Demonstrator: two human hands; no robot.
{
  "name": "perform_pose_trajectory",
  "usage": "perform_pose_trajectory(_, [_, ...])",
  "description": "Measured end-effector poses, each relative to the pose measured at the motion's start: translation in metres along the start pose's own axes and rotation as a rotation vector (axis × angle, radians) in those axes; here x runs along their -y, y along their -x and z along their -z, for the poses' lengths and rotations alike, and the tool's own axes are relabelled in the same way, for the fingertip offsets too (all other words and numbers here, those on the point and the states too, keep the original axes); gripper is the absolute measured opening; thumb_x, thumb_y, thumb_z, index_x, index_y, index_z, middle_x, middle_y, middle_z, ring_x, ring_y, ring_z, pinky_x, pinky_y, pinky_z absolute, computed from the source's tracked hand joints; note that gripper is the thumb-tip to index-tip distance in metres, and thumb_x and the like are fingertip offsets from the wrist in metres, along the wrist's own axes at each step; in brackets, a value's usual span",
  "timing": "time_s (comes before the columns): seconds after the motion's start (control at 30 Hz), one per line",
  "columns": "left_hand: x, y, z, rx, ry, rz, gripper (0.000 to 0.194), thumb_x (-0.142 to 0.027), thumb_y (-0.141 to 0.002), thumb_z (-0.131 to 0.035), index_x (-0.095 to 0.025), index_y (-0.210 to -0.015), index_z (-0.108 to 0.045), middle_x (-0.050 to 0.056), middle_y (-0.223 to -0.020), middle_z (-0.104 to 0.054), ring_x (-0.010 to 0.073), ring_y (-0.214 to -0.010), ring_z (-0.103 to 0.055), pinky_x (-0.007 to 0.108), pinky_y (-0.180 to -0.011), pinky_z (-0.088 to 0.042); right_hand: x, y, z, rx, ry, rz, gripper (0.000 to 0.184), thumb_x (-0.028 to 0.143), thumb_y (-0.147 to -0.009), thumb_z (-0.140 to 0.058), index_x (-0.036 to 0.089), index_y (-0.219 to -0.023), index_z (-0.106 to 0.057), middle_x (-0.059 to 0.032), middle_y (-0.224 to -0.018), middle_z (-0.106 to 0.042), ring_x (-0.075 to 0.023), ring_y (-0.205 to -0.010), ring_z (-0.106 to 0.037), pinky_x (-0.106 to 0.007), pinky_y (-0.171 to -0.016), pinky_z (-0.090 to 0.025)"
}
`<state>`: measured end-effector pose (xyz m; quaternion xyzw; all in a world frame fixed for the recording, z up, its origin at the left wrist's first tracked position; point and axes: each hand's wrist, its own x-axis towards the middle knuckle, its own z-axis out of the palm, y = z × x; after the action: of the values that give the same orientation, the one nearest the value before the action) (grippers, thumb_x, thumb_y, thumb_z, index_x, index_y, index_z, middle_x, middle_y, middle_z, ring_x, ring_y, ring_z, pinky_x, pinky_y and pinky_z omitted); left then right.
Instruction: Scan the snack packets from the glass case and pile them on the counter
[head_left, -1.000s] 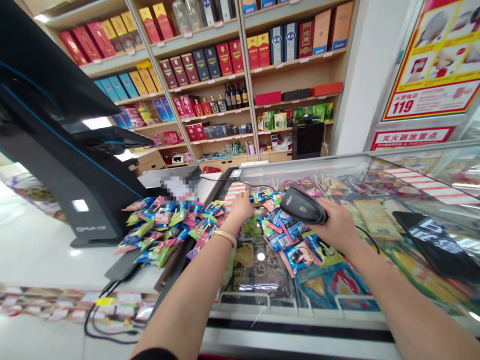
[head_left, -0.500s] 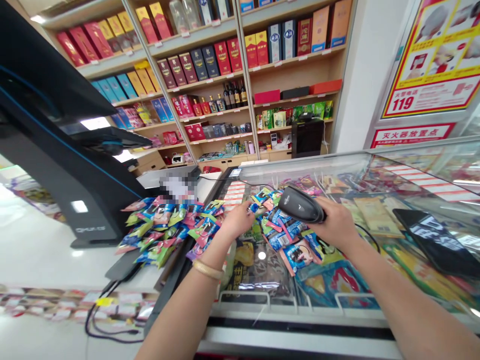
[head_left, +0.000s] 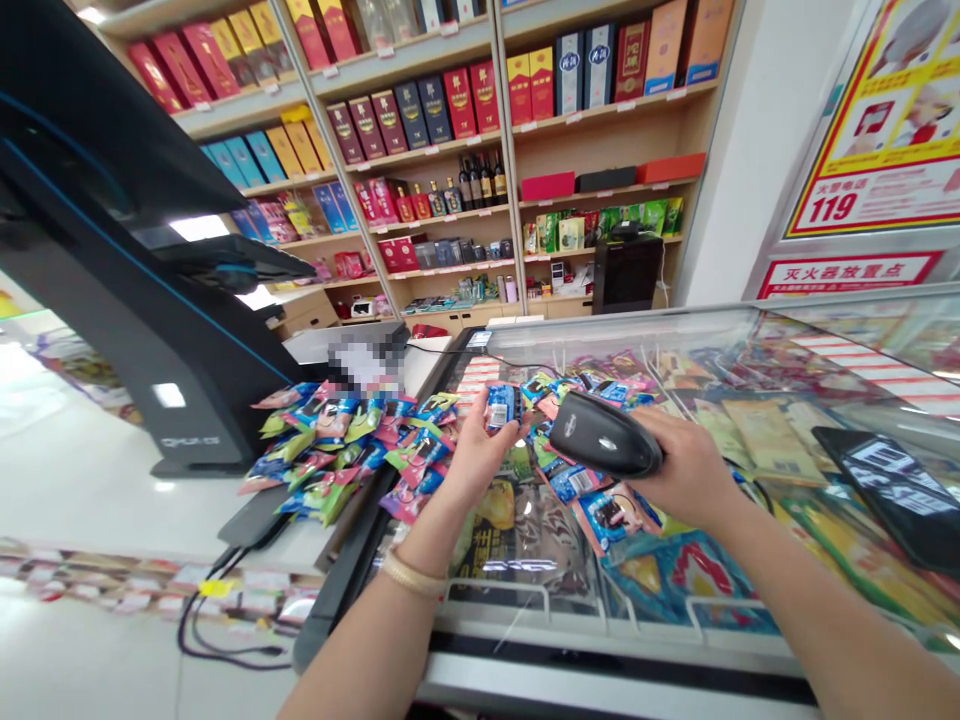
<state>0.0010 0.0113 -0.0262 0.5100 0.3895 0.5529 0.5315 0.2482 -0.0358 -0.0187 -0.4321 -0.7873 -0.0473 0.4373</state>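
Observation:
Between the thumb and fingers of my left hand (head_left: pixel 480 445) is a small blue snack packet (head_left: pixel 502 406), its barcode facing up. A black barcode scanner (head_left: pixel 604 435) is gripped in my right hand (head_left: pixel 686 465), its head pointing left toward that packet. Under the scanner, more small snack packets (head_left: pixel 611 515) lie spread on the freezer's glass top. To the left of my left hand, a heap of similar colourful packets (head_left: pixel 337 440) lies across the counter edge and the freezer's frame.
A dark monitor stand (head_left: pixel 187 400) rises at the left above the white counter (head_left: pixel 90 500). A phone (head_left: pixel 892 490) lies on the glass at the right. Shelves of boxes and bottles (head_left: pixel 420 120) stand behind. Cables (head_left: pixel 225 650) hang below the counter.
My left hand has lifted a blue packet from the loose ones and turned its barcode up. The scanner, still in my right hand, has come nearer to it. The view has shifted slightly.

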Motion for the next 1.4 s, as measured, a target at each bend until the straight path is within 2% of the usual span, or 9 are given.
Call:
perform_pose_trajectory(0.1, [0.008, -0.001, -0.002, -0.032, -0.241, -0.093, 0.081, -0.020, -0.083, -0.067, -0.023, -0.157, -0.033, 0.014, -0.132, -0.068, 0.0275, -0.107, -0.074, 0.049, -0.097, -0.060, 0.005, 0.001, 0.000, 0.063, 0.001, 0.001, 0.014, 0.027, -0.078, -0.064, 0.022, -0.089, -0.070, -0.0047, -0.078, -0.071, -0.0203, -0.071, -0.065, -0.029, -0.063, -0.045])
perform_pose_trajectory(0.3, [0.011, 0.001, 0.001, -0.051, -0.639, -0.222, 0.083, -0.020, -0.083, -0.065, -0.015, -0.159, -0.033, 0.018, -0.141, -0.063, 0.0319, -0.121, -0.067, 0.049, -0.108, -0.052, 0.010, 0.000, 0.000, 0.121, -0.001, 0.012, 0.008, 0.027, -0.077, -0.064, 0.022, -0.083, -0.067, -0.0043, -0.077, -0.070, -0.0186, -0.068, -0.063, -0.028, -0.062, -0.043])
perform_pose_trajectory(0.5, [0.006, 0.003, 0.000, -0.041, -0.693, -0.294, 0.079, -0.020, -0.083, -0.063, -0.015, -0.157, -0.036, 0.018, -0.149, -0.056, 0.0310, -0.134, -0.059, 0.046, -0.115, -0.045, 0.010, 0.000, 0.000, 0.109, 0.010, 0.006, 0.010, 0.025, -0.075, -0.062, 0.023, -0.084, -0.068, -0.0038, -0.077, -0.070, -0.0186, -0.067, -0.063, -0.028, -0.061, -0.044])
perform_pose_trajectory(0.7, [0.011, 0.004, -0.002, -0.036, -0.684, -0.219, 0.075, -0.021, -0.085, -0.060, -0.014, -0.156, -0.037, 0.016, -0.130, -0.068, 0.0286, -0.111, -0.069, 0.047, -0.105, -0.053, 0.006, 0.001, -0.001, 0.097, 0.016, 0.008, 0.010, 0.027, -0.076, -0.063, 0.023, -0.083, -0.068, -0.0034, -0.076, -0.070, -0.0190, -0.067, -0.063, -0.028, -0.060, -0.043])
perform_pose_trajectory(0.8, [0.009, 0.002, -0.001, -0.064, -0.678, -0.290, 0.064, -0.023, -0.091, -0.054, -0.018, -0.154, -0.042, 0.013, -0.133, -0.066, 0.0279, -0.126, -0.062, 0.047, -0.113, -0.047, 0.001, 0.003, -0.003, 0.086, 0.031, -0.012, 0.007, 0.027, -0.076, -0.064, 0.023, -0.081, -0.066, -0.0028, -0.073, -0.068, -0.0194, -0.066, -0.063, -0.029, -0.060, -0.043])
perform_pose_trajectory(1.0, [-0.027, 0.002, 0.032, -0.216, -0.912, -0.488, 0.057, -0.022, -0.097, -0.043, -0.018, -0.154, -0.042, 0.015, -0.144, -0.058, 0.0263, -0.135, -0.054, 0.046, -0.118, -0.039, -0.007, 0.003, -0.004, 0.009, 0.041, 0.016, 0.013, 0.022, -0.072, -0.061, 0.023, -0.083, -0.068, -0.0052, -0.080, -0.072, -0.0215, -0.071, -0.067, -0.029, -0.062, -0.046])
perform_pose_trajectory(1.07, [-0.038, 0.006, 0.049, -0.311, -1.101, -0.449, 0.058, -0.020, -0.097, -0.041, -0.016, -0.154, -0.042, 0.018, -0.139, -0.060, 0.0291, -0.129, -0.057, 0.050, -0.114, -0.042, -0.006, 0.002, -0.003, -0.009, 0.045, 0.014, 0.017, 0.025, -0.073, -0.062, 0.023, -0.087, -0.070, -0.0053, -0.080, -0.072, -0.0221, -0.073, -0.068, -0.029, -0.063, -0.047])
perform_pose_trajectory(1.2, [-0.044, 0.017, 0.070, -0.459, -1.546, -0.165, 0.056, -0.017, -0.097, -0.039, -0.014, -0.153, -0.047, 0.024, -0.139, -0.059, 0.0384, -0.127, -0.057, 0.059, -0.107, -0.043, -0.005, 0.001, -0.001, -0.032, 0.060, 0.012, 0.026, 0.028, -0.077, -0.061, 0.022, -0.098, -0.073, -0.0052, -0.079, -0.072, -0.0218, -0.072, -0.068, -0.029, -0.062, -0.048])
perform_pose_trajectory(1.4, [-0.036, 0.024, 0.071, -0.405, -1.801, -0.007, 0.054, -0.014, -0.097, -0.040, -0.016, -0.148, -0.055, 0.023, -0.143, -0.058, 0.0390, -0.131, -0.055, 0.057, -0.109, -0.040, -0.012, 0.003, -0.003, -0.075, 0.088, -0.015, 0.022, 0.029, -0.076, -0.061, 0.023, -0.093, -0.073, -0.0049, -0.080, -0.073, -0.0225, -0.073, -0.069, -0.029, -0.062, -0.048])
